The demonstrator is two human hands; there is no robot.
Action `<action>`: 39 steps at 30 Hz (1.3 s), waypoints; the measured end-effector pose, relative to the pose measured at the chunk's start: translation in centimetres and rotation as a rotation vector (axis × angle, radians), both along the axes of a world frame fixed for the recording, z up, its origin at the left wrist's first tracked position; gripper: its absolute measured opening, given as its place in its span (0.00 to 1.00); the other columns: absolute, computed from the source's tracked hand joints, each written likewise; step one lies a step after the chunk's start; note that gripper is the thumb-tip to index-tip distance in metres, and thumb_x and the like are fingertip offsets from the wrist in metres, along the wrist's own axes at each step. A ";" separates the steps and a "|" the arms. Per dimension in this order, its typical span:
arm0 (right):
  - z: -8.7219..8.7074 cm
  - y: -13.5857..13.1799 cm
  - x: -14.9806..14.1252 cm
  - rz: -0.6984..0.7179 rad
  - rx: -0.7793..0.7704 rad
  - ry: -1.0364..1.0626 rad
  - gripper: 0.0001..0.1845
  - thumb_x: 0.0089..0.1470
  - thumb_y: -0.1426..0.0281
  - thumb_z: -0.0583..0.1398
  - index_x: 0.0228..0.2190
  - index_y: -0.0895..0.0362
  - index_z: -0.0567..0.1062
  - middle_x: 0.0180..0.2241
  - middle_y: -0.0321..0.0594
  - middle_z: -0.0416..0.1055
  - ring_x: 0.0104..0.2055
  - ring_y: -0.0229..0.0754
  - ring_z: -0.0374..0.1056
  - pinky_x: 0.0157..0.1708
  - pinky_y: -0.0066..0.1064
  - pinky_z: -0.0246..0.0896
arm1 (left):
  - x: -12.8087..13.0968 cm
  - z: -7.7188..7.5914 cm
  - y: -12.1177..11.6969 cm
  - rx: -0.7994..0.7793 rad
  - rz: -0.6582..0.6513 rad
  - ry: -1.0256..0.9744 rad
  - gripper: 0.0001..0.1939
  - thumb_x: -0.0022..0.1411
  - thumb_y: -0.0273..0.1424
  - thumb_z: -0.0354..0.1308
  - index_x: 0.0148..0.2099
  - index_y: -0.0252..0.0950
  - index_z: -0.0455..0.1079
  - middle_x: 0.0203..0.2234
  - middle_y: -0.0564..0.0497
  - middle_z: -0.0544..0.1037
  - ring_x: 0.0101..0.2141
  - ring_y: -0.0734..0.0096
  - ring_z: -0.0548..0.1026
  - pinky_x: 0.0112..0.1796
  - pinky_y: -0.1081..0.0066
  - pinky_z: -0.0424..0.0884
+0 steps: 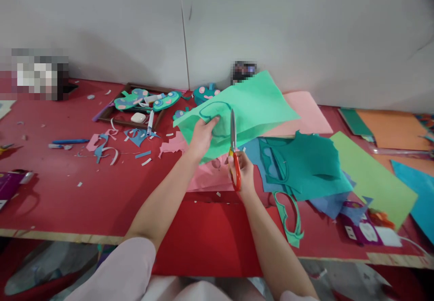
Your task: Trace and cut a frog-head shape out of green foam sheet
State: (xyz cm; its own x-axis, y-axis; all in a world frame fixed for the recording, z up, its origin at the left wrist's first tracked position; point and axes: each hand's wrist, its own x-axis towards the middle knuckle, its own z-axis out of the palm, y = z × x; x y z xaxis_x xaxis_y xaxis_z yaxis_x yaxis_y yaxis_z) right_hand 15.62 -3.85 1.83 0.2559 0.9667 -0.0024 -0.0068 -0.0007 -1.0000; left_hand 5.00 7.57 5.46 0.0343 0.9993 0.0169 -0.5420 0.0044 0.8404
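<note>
Holding scissors [233,140] at a green felt sheet [259,100], lifted above the middle of the table [68,197].
Pinching the sheet under the thumb of the left hand [202,136], by a dark loop [217,102]; wrapping the grip of the right hand [246,172] around the red-and-yellow handles. Pointing the blades toward the table's far edge, with the scissors' long axis from near edge to far edge. Slanting the sheet's long axis from the left toward the far right corner, above pink felt [203,181].
</note>
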 end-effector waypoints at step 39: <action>0.4 -0.8 0.2 0.118 -0.021 -0.424 0.11 0.49 0.65 0.57 0.25 0.54 0.58 0.20 0.28 0.52 0.22 0.32 0.49 0.22 0.25 0.44 | -0.7 2.7 -0.6 -0.019 0.271 -0.149 0.06 0.51 0.31 0.62 0.34 0.36 0.72 0.36 0.50 0.79 0.41 0.67 0.76 0.45 0.66 0.69</action>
